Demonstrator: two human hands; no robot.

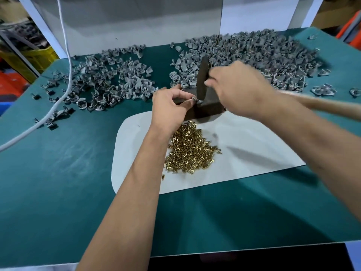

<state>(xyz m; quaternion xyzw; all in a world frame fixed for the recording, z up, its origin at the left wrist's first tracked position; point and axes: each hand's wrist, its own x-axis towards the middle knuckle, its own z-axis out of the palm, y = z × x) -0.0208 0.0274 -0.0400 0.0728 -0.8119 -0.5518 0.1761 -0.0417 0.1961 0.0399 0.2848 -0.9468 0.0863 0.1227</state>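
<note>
Toward the middle of the tabletop (58, 182), at the far edge of a white mat (254, 149), a dark block (212, 107) is seen with a dark lever (203, 73) standing nearly upright from it. A small gray part (197, 100) is held on the block at the foot of the lever, pinched between the thumb and fingertips of the left hand (172, 106), whose other fingers are curled in. The right hand (238, 89) is brought in from the right side with its fingers curled round the lever about halfway up. The hand is blurred, so the exact lie of each finger cannot be made out.

A heap of brass pins (189, 151) is spread on the mat just on the near side of the block, partly covered by the left forearm — a few stray pins lie at its near-left fringe.

Gray parts of the same kind are piled along the far edge of the tabletop in two groups: a dense right heap (254, 55) just behind the block and reaching toward the far right corner, and a looser left heap (109, 79) spread toward the far left corner, with single pieces scattered near the left edge. A white cable (67, 71) is draped down across the left heap and off the left edge. A white panel (127, 22) is stood upright behind the heaps.
</note>
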